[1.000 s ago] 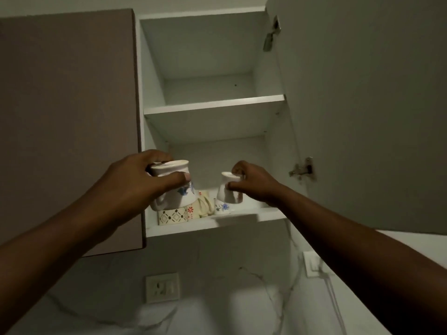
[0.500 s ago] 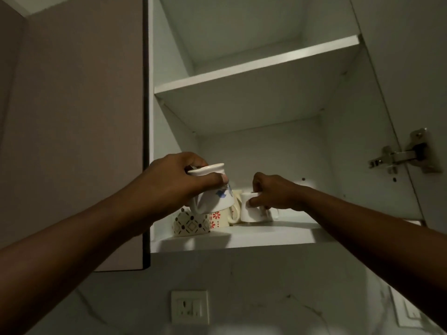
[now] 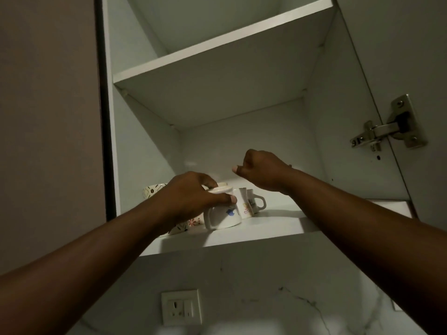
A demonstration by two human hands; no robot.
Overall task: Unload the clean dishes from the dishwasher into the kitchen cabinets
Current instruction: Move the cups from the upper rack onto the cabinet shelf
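My left hand (image 3: pixel 191 197) grips the base of an upside-down white mug with a blue flower (image 3: pixel 223 213), which rests rim-down on the bottom shelf (image 3: pixel 273 228) of the open wall cabinet. Right behind it stands another white mug (image 3: pixel 251 201), its handle pointing right. My right hand (image 3: pixel 262 169) hovers above that mug, fingers curled shut and holding nothing. Patterned cups (image 3: pixel 151 191) sit at the shelf's left, partly hidden by my left hand.
The upper shelf (image 3: pixel 217 44) spans the cabinet above. The open door with its metal hinge (image 3: pixel 384 128) stands at the right, a closed brown cabinet door (image 3: pixel 48 117) at the left. A wall socket (image 3: pixel 181 307) sits on the marble backsplash below.
My left hand has lowered the blue-flower mug onto the shelf. My right hand has let go of the other white mug and lifted away above it.
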